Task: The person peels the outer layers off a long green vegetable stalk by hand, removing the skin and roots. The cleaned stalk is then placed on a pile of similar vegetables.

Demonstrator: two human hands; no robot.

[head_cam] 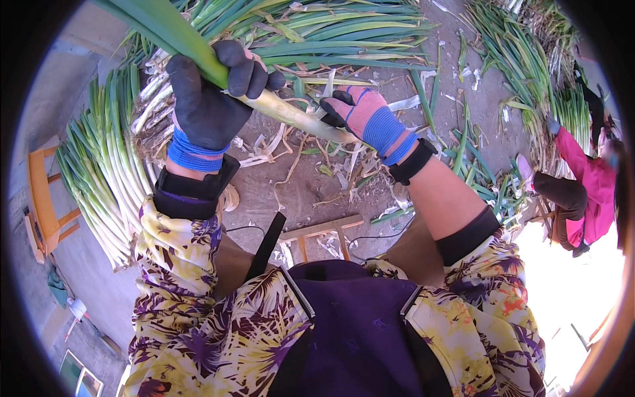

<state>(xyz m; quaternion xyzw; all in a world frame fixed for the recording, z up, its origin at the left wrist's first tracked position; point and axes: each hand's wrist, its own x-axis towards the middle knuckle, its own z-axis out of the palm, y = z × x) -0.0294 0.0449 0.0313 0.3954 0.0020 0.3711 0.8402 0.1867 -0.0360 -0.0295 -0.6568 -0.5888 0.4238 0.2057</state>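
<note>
My left hand [216,94], in a black-coated work glove with a blue cuff, is wrapped around a long green onion [290,113]. The stalk slants from its green leaves at the upper left to its white lower end. Against that lower end is my right hand [369,116], in a pink and blue glove with dark fingertips. Its thumb and fingers are pinched together on a pale strip of outer skin [329,83] that sticks up from them. The very tip of the stalk lies partly behind the right hand.
Unpeeled green onions [342,34] lie heaped ahead. White-stalked onions [106,168] are lined up at the left, near a wooden stool [44,193]. Peeled skins [268,149] litter the floor by a low wooden frame [322,228]. A person in pink [590,198] sits at the right.
</note>
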